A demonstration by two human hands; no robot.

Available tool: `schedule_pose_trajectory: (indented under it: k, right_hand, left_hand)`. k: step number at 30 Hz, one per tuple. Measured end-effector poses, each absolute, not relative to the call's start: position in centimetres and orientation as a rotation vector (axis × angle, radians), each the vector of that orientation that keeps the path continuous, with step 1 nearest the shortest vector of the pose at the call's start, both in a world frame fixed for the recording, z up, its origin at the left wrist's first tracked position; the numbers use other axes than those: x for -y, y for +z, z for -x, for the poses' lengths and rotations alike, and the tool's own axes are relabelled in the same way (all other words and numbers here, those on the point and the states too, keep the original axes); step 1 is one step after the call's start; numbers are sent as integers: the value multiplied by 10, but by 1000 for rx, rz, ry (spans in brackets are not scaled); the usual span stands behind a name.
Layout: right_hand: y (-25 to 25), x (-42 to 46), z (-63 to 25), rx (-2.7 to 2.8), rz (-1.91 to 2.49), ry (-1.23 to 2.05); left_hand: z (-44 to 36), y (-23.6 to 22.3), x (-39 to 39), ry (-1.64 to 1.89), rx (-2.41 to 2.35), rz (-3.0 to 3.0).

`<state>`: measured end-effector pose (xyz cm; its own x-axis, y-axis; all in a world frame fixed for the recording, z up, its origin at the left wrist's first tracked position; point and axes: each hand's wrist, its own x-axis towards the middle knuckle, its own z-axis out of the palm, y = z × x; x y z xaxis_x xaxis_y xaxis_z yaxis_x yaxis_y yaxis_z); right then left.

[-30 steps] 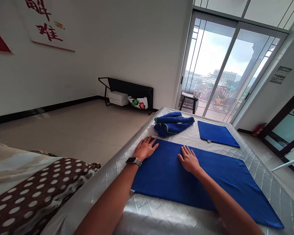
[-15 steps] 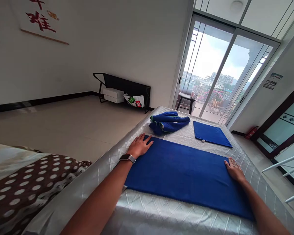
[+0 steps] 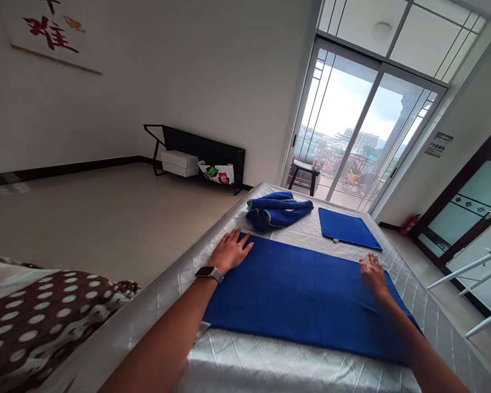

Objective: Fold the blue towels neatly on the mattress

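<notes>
A large blue cloth (image 3: 298,295), folded into a flat rectangle, lies across the quilted mattress (image 3: 245,360). My left hand (image 3: 230,251) rests with spread fingers on its far left corner, a watch (image 3: 208,273) on the wrist. Over the cloth's far right part is my right hand (image 3: 373,274), fingers stretched out and slightly blurred; whether it touches the fabric I cannot tell. Beyond the cloth, a crumpled blue cloth with green edging (image 3: 278,210) lies in a heap. To the right of that heap is a smaller flat blue cloth (image 3: 349,228) with a white tag.
A brown polka-dot blanket (image 3: 45,316) is at the left. Against the far wall stands a black rack (image 3: 204,143) with white boxes (image 3: 179,162) and a printed bag (image 3: 216,173). Glass sliding doors (image 3: 352,131) are behind the bed; white metal legs (image 3: 458,273) stand at the right.
My right hand has moved left and inward from the cloth's right edge, uncovering that edge. My left hand stays at its corner. The view has shifted slightly.
</notes>
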<state>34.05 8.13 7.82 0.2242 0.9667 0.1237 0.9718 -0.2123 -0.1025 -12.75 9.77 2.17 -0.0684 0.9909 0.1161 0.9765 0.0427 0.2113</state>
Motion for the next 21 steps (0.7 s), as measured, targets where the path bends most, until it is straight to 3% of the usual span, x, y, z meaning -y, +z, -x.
schedule_pose_trajectory:
  k: [7, 11, 16, 21]
  right_hand:
    - [89, -41, -124, 2358, 1741, 174]
    - [71, -19, -47, 2417, 1552, 350]
    - [50, -15, -34, 2380, 1609, 473]
    - [50, -22, -85, 2360, 1727, 441]
  left_hand:
    - [130, 21, -95, 368, -2154, -2179]
    - [131, 19, -95, 350, -2141, -2183]
    - [132, 21, -94, 275, -2133, -2177]
    - [132, 22, -94, 271, -2136, -2148]
